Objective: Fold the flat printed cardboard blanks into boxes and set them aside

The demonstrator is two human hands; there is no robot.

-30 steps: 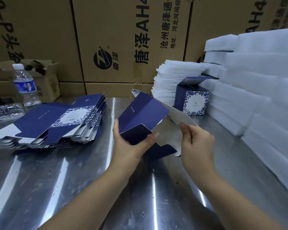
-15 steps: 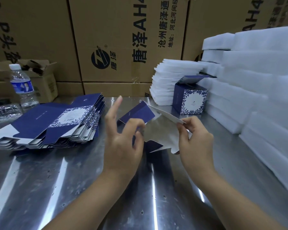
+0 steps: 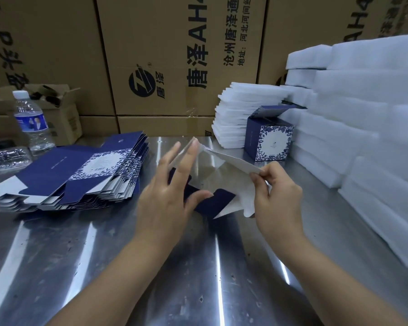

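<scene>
Half-folded blank [image 3: 222, 182] is up over the steel table [image 3: 104, 255], centre. The left hand [image 3: 167, 198] presses its panel with straight fingers and the right hand [image 3: 276, 201] pinches the white edge. Behind sits a finished box [image 3: 269, 140], lid flap raised, inside hidden. Flat stack [image 3: 80, 175] lies left.

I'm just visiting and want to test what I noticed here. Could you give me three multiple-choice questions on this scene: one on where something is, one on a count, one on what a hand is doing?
1. Where does the folded box stand?
A. on the floor
B. beside the white foam stacks
C. on a shelf

2. How many finished boxes stand on the table?
A. one
B. three
C. six

3. What is the right hand doing?
A. lying flat
B. pointing upward
C. pinching the white edge of the blank

Answers:
1 B, it sits on the steel top next to the foam.
2 A, only one is set up.
3 C, thumb and fingers close on the edge.
</scene>
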